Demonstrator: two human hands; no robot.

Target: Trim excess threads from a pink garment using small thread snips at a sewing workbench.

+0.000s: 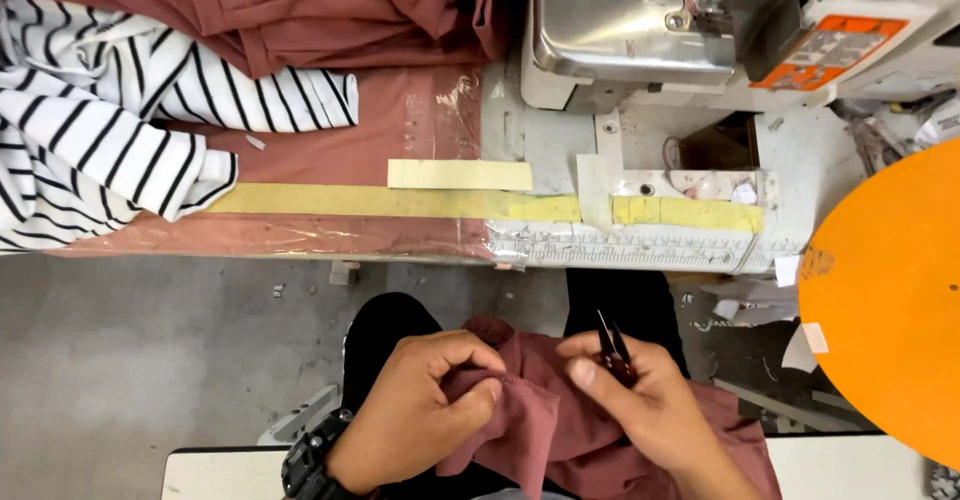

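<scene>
While the left hand pinches the red cloth below the sewing machine, the right hand grips small snips, trimming; next comes a careful cut.

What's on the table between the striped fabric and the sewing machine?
In the head view, between the striped fabric and the sewing machine lies dusty-red cloth under clear plastic, crossed by yellow tape strips.

A black-and-white striped cloth lies at the tabletop's left edge, a sewing machine at its far right, yellow tape along the front.
</scene>
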